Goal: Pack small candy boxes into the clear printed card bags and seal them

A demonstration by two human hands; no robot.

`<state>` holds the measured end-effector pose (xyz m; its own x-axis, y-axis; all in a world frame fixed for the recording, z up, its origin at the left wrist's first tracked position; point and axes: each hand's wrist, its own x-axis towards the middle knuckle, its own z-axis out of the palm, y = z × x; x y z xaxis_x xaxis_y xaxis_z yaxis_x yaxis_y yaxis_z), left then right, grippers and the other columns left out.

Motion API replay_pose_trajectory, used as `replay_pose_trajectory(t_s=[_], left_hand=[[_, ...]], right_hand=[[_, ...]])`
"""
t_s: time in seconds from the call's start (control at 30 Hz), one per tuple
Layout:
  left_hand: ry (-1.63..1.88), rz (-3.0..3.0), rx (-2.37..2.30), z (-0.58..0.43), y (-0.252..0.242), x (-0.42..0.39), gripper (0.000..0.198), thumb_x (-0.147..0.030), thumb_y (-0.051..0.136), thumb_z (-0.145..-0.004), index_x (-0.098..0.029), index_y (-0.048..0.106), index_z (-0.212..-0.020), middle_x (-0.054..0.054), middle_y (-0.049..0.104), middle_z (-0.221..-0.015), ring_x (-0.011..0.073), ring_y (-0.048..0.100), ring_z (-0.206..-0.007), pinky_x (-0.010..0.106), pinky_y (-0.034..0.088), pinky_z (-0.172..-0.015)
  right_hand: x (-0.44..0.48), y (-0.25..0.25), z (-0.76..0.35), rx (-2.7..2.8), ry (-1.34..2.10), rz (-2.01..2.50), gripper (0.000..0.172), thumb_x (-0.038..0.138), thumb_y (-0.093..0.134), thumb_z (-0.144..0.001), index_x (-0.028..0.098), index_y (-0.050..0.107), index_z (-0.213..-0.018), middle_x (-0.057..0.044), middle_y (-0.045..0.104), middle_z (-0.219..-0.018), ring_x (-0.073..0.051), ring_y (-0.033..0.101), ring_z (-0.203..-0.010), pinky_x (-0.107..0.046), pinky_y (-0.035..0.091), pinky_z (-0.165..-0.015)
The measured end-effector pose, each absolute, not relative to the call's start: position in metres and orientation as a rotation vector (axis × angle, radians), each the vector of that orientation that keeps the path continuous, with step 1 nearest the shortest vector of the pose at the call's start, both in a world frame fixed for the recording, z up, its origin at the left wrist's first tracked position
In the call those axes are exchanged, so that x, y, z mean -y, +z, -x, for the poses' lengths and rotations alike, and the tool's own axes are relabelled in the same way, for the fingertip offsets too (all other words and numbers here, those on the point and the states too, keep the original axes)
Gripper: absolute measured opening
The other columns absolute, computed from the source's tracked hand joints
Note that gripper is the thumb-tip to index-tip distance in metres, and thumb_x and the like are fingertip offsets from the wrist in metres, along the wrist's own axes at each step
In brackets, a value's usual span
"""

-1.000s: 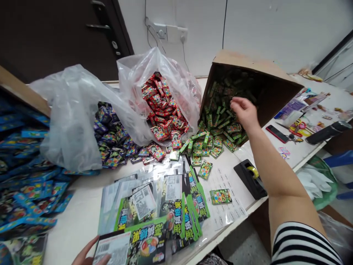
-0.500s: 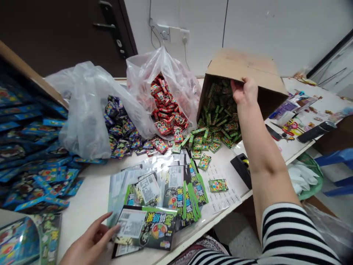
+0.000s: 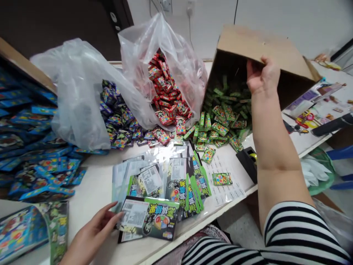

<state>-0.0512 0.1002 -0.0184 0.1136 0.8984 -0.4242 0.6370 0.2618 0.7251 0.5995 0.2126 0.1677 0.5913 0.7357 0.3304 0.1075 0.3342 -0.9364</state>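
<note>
My right hand (image 3: 263,75) grips the upper flap edge of a tilted cardboard box (image 3: 264,44), whose open side faces me. Small green packets (image 3: 220,121) spill from the box onto the table. Down at the left, my left hand (image 3: 100,226) has its thumb and fingers at the edge of a flat printed pouch (image 3: 161,221) with a white label. Beneath and behind that pouch lie more clear, black and green pouches (image 3: 176,191). One green packet (image 3: 223,179) lies apart on a sheet of labels (image 3: 228,193).
Plastic bags hold red packets (image 3: 165,92) and purple packets (image 3: 118,117). Blue packets (image 3: 46,169) are heaped at the left. A black tape dispenser (image 3: 246,163) stands by the right forearm; scissors (image 3: 306,117) and a black cylinder (image 3: 333,125) lie farther right.
The view has shifted. The box is tilted differently in my right hand, and the green packets have slid forward toward its mouth. My left hand stays at the pouch's edge.
</note>
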Motion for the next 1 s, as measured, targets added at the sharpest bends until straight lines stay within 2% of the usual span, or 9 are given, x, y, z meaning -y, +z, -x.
replay_pose_trajectory(t_s=[0.07,0.2,0.27,0.33,0.4,0.47,0.57,0.7,1.0], left_hand=[[0.362,-1.489,-1.636,0.048,-0.013,-0.1,0.061,-0.068,0.075,-0.047,-0.031,0.066,-0.095,-0.006,0.069,-0.067,0.0226,0.067,-0.063,0.031,0.054,-0.061],[0.363,-1.62,-1.641,0.045,-0.005,-0.099,0.053,-0.063,0.071,-0.054,-0.031,0.066,-0.096,-0.006,0.07,-0.071,0.021,0.067,-0.064,0.03,0.054,-0.061],[0.368,-1.683,-1.613,0.051,-0.006,-0.095,0.05,-0.061,0.069,-0.057,-0.032,0.066,-0.098,-0.005,0.071,-0.074,0.0215,0.068,-0.067,0.03,0.055,-0.061],[0.39,-1.741,-1.619,0.06,-0.01,-0.088,0.048,-0.061,0.068,-0.059,-0.033,0.067,-0.098,-0.004,0.072,-0.077,0.0221,0.07,-0.068,0.03,0.057,-0.062],[0.403,-1.786,-1.64,0.07,-0.014,-0.082,0.047,-0.063,0.067,-0.061,-0.033,0.069,-0.097,-0.002,0.073,-0.079,0.0226,0.07,-0.067,0.03,0.056,-0.058],[0.419,-1.818,-1.646,0.076,-0.017,-0.078,0.046,-0.063,0.066,-0.063,-0.033,0.069,-0.097,-0.001,0.073,-0.08,0.023,0.071,-0.066,0.028,0.054,-0.051],[0.409,-1.858,-1.618,0.074,-0.016,-0.075,0.045,-0.061,0.064,-0.066,-0.033,0.069,-0.102,-0.001,0.074,-0.084,0.0227,0.071,-0.07,0.025,0.052,-0.048],[0.362,-1.902,-1.536,0.063,-0.015,-0.07,0.047,-0.061,0.062,-0.068,-0.032,0.068,-0.105,-0.002,0.074,-0.086,0.0211,0.07,-0.071,0.024,0.051,-0.048],[0.41,-1.929,-1.534,0.064,-0.021,-0.059,0.053,-0.063,0.06,-0.071,-0.026,0.068,-0.108,0.001,0.074,-0.087,0.02,0.069,-0.074,0.023,0.053,-0.052]], right_hand=[[-0.206,0.179,-0.587,0.695,0.42,1.254,0.018,0.021,0.033,-0.102,0.028,0.036,-0.085,0.004,0.067,-0.105,-0.002,0.057,-0.105,-0.017,0.044,-0.099],[-0.172,0.196,-0.539,0.707,0.523,1.212,0.049,0.037,0.003,-0.105,0.018,0.044,-0.125,0.002,0.061,-0.131,-0.002,0.063,-0.111,-0.016,0.047,-0.09],[-0.14,0.188,-0.516,0.87,0.633,1.317,0.051,0.043,0.013,-0.105,0.017,0.046,-0.135,0.002,0.064,-0.129,-0.008,0.067,-0.108,-0.024,0.05,-0.089],[-0.106,0.165,-0.503,1.231,0.582,1.687,0.038,0.039,0.051,-0.099,0.012,0.061,-0.124,-0.003,0.073,-0.109,-0.015,0.069,-0.099,-0.029,0.052,-0.088],[-0.078,0.13,-0.503,1.551,0.565,2.164,0.029,0.034,0.078,-0.08,0.013,0.073,-0.099,-0.005,0.075,-0.094,-0.023,0.069,-0.098,-0.037,0.053,-0.093],[-0.058,0.092,-0.512,1.612,0.435,2.589,0.033,0.029,0.084,-0.071,0.016,0.073,-0.099,-0.01,0.074,-0.104,-0.032,0.067,-0.108,-0.044,0.052,-0.096],[-0.041,0.041,-0.528,1.281,0.243,2.927,0.054,0.029,0.083,-0.073,0.01,0.064,-0.12,-0.025,0.063,-0.129,-0.041,0.06,-0.122,-0.051,0.049,-0.101],[-0.025,0.005,-0.543,0.812,0.254,2.81,0.063,0.033,0.079,-0.075,0.009,0.054,-0.128,-0.028,0.058,-0.132,-0.039,0.061,-0.119,-0.052,0.048,-0.101],[-0.037,-0.007,-0.539,0.974,0.13,2.457,0.036,0.027,0.069,-0.073,0.016,0.065,-0.107,-0.011,0.066,-0.114,-0.025,0.061,-0.106,-0.036,0.048,-0.097]])
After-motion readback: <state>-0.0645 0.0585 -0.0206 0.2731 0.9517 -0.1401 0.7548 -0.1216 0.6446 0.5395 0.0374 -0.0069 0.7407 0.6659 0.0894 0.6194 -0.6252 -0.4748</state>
